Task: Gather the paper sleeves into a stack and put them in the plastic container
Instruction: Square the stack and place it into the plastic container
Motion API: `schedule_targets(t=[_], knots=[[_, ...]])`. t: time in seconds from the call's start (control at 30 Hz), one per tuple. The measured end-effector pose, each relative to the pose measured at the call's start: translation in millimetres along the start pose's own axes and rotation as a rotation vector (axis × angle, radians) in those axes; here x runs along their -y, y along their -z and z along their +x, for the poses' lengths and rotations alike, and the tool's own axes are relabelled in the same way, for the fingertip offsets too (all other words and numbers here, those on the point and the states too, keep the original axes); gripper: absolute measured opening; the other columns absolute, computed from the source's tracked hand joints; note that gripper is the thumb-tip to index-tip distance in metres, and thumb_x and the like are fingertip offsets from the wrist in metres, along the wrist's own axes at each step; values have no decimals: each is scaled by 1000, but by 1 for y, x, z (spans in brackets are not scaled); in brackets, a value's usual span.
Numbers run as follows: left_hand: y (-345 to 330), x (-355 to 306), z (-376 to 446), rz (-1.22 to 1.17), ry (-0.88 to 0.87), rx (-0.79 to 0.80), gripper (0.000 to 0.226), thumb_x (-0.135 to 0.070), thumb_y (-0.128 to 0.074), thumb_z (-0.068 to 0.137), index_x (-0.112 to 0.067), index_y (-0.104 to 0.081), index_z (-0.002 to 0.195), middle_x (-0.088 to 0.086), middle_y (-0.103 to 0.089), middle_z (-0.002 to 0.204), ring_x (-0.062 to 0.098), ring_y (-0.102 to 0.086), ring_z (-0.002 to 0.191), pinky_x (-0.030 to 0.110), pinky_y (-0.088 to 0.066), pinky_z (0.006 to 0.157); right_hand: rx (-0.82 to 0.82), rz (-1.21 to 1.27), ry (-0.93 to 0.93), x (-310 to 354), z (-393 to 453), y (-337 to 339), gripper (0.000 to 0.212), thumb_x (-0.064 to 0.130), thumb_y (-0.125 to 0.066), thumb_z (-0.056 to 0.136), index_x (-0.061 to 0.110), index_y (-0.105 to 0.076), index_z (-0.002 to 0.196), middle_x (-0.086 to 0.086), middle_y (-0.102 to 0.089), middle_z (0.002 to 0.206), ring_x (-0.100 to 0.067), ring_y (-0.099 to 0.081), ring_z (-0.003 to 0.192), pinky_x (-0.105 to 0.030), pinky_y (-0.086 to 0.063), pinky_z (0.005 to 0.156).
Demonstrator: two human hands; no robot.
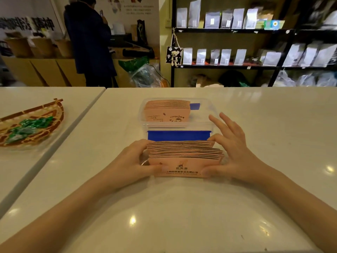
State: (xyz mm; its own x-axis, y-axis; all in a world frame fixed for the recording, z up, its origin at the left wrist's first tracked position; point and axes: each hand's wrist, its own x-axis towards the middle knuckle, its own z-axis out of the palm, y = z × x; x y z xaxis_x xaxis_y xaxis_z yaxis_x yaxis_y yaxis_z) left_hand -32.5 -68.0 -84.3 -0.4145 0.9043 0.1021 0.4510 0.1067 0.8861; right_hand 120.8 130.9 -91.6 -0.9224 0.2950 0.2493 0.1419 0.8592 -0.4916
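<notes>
A stack of pink paper sleeves point(184, 156) stands on edge on the white table, just in front of a blue piece point(177, 135). My left hand point(135, 159) grips the stack's left end, thumb on the front sleeve. My right hand point(231, 152) presses its right end with thumb and index finger, the other fingers spread. Behind the blue piece sits a clear plastic container point(206, 123). Another stack of pink sleeves point(166, 111) lies in its left part, with a small blue tab point(194, 106) beside it.
A woven basket point(42, 128) with green wrapped items sits on the adjoining table at left. A gap runs between the two tables. A person in a dark coat point(89, 41) stands at a far counter. Black shelves point(228, 31) with bags fill the back right.
</notes>
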Motion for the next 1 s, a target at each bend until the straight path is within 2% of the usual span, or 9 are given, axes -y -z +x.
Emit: schedule_targets(t=[0.13, 0.23, 0.3, 0.4, 0.5, 0.67, 0.83, 0.93, 1.0], knots=[[-17, 0, -1, -39, -26, -5, 42, -33, -73, 69, -55, -52, 98, -35, -61, 105, -4, -57, 103, 20, -52, 85, -65, -45, 30, 5, -2, -11, 88, 89, -29, 52, 37, -40, 123, 16, -1, 151, 0, 16, 137, -35, 9, 115], [-24, 7, 2, 16, -23, -78, 51, -53, -67, 60, -58, -43, 105, -22, -56, 118, 9, -51, 116, 42, -43, 99, -117, -43, 7, 10, -3, -16, 92, 88, -32, 52, 30, -41, 122, 13, -3, 152, -3, 15, 138, -29, 13, 112], [-24, 7, 3, 18, -34, -52, 52, -53, -65, 63, -53, -43, 110, -17, -55, 123, 14, -51, 118, 46, -42, 99, -96, -67, 13, 9, -2, -14, 85, 86, -39, 51, 34, -42, 119, 11, -4, 153, -1, 17, 137, -34, 9, 114], [-21, 7, 4, 60, -66, -23, 52, -51, -62, 69, -45, -46, 118, -15, -55, 125, 15, -49, 119, 45, -44, 98, -46, -17, 9, 8, -2, -5, 58, 75, -55, 52, 53, -43, 105, 18, -8, 150, 9, 20, 132, -41, 2, 116], [-17, 11, 3, 147, -82, -83, 51, -56, -60, 64, -49, -45, 113, -26, -53, 115, 5, -46, 116, 37, -44, 98, -57, 56, 7, 7, -3, -1, 41, 67, -64, 52, 64, -45, 89, 29, -9, 143, 17, 17, 128, -38, -1, 114], [-12, 6, -1, 158, -74, -97, 50, -58, -67, 59, -60, -46, 104, -40, -49, 112, -10, -44, 110, 17, -46, 86, -16, 74, -14, 8, -3, 1, 46, 67, -64, 49, 63, -46, 91, 30, -11, 143, 13, 13, 130, -38, -3, 115], [-15, -13, -2, 37, -122, -27, 45, -35, -67, 65, -66, -49, 92, -49, -55, 97, -18, -53, 97, 1, -43, 70, 4, 30, -42, 7, -5, 2, 63, 79, -54, 44, 58, -39, 102, 29, -2, 143, 14, 20, 129, -36, 4, 114], [-21, -4, -1, 29, -123, -33, 38, -44, -64, 73, -54, -49, 106, -23, -61, 113, 3, -55, 110, 22, -49, 88, -11, -42, -17, 7, -7, -5, 80, 86, -38, 50, 47, -34, 120, 19, 3, 151, 5, 22, 133, -36, 8, 115], [-25, 2, -1, 34, -83, -44, 42, -53, -58, 69, -61, -42, 108, -18, -55, 121, 14, -49, 118, 39, -45, 98, -38, -44, -15, 8, -7, -9, 83, 87, -27, 55, 41, -34, 123, 17, 5, 152, 4, 22, 133, -32, 9, 113]])
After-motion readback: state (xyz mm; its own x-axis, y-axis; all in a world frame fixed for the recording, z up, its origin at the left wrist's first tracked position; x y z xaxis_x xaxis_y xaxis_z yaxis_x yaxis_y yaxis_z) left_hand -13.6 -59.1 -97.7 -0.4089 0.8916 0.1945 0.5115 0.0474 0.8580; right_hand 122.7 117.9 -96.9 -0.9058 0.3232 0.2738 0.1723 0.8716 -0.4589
